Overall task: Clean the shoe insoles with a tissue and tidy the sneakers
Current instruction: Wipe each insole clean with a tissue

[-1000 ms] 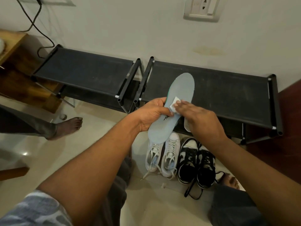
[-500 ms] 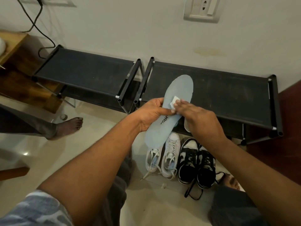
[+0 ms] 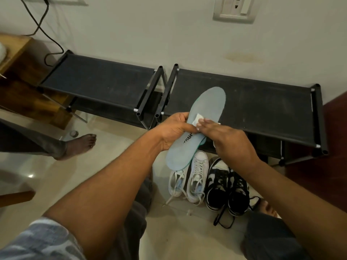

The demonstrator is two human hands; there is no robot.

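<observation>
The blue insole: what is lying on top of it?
A white tissue, pressed down by the right hand; the left hand grips the insole. The left thumb hides part of its printed word.

Pale wall [image 3: 169, 30], black racks [image 3: 244, 102], glossy floor [image 3: 75, 177]
</observation>
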